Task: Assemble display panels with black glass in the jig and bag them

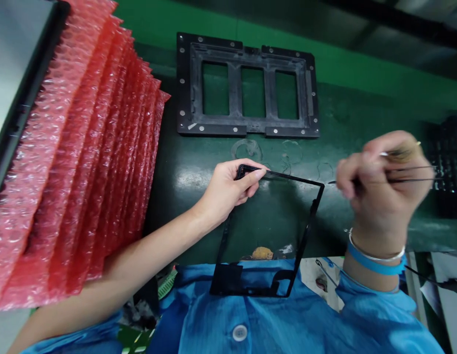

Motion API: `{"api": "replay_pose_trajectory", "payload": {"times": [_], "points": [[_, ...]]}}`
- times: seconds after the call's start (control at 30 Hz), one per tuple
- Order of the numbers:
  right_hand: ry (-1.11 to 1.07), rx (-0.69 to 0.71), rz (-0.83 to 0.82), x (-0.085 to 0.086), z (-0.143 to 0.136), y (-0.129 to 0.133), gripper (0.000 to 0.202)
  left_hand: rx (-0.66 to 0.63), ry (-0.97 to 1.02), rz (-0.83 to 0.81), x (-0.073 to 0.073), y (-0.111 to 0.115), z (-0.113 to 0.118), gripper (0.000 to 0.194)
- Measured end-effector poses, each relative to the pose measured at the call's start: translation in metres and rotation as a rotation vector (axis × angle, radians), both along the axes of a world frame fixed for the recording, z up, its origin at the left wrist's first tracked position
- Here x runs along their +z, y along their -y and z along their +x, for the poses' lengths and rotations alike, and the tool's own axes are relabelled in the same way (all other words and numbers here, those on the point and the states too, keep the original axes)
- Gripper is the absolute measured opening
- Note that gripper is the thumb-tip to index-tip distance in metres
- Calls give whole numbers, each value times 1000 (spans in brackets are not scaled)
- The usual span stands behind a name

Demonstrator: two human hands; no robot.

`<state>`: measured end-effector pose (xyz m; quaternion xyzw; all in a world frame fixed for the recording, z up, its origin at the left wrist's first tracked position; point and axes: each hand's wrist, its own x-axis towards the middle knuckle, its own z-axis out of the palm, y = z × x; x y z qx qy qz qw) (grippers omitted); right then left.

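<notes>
My left hand [239, 184] pinches the upper left corner of a thin black rectangular bezel frame [287, 176]. The frame is tilted, its lower end hanging over my blue shirt front, with dark film-like patches along that end. To the right, my right hand [379, 177] is closed and blurred around slim tweezers [409, 180]. Their dark tip points left, close to the frame's upper right corner; whether it touches cannot be told. A brownish, blurred bit shows near the top of that hand.
Red bubble-wrap sheets [103, 147] stand stacked at left, with a dark-edged panel [18, 118] on them. Behind the hands, a black fixture [235, 91] with three openings lies on the green table [199, 157]. A yellowish lump [263, 253] sits near the front edge.
</notes>
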<state>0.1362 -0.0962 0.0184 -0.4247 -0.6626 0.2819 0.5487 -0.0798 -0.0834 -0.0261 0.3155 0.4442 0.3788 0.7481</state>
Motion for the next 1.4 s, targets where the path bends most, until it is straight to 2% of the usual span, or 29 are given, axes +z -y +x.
{"api": "replay_pose_trajectory", "payload": {"times": [0.1,0.17,0.33,0.47,0.53,0.6,0.67,0.77,0.93,1.1,1.4], "points": [[-13,-253,155,9,9,3,15,0,-9,11,0,0,0,15],[76,-384,158,9,10,5,13,-13,-12,17,-1,-1,0,16],[543,-338,-7,-9,18,7,8,-44,-18,30,1,-2,-3,17],[705,-530,-146,-22,61,17,6,-55,-38,46,2,-3,-4,17],[934,-521,-195,-23,82,22,9,-79,-47,53,2,-3,-4,18],[1077,-487,-161,-21,89,23,14,-99,-54,56,1,-2,-5,19],[1035,-432,-74,-17,79,20,18,-102,-58,56,-1,-2,-5,20],[893,-278,53,-12,43,12,22,-93,-61,47,-2,-1,-5,22],[836,-57,212,-21,-9,4,5,-73,-48,42,-2,-2,-4,21],[916,-110,316,-33,-22,7,10,-40,-32,25,0,-1,-3,18],[927,-155,358,-38,-28,8,8,-37,-35,30,0,0,-1,9]]}}
